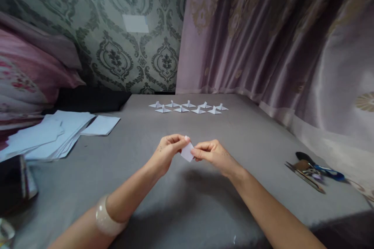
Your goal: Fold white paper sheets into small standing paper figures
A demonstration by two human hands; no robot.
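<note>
A small folded piece of white paper [187, 153] is held up between both hands, above the grey table [140, 210]. My left hand [170, 147] pinches its upper left corner between thumb and fingers. On the other side, my right hand [212, 153] grips the right edge, thumb in front and fingers curled behind. Farther back, several small folded paper figures [181, 109] stand in two rows, each with a flat pointed base and a raised middle.
Loose white sheets [55, 132] and a smaller paper stack [101, 125] lie at the left, near a dark object [13, 183]. At the right are blue-handled scissors [329, 172] and a slim pointed tool [306, 179]. A curtain [233, 46] borders the table.
</note>
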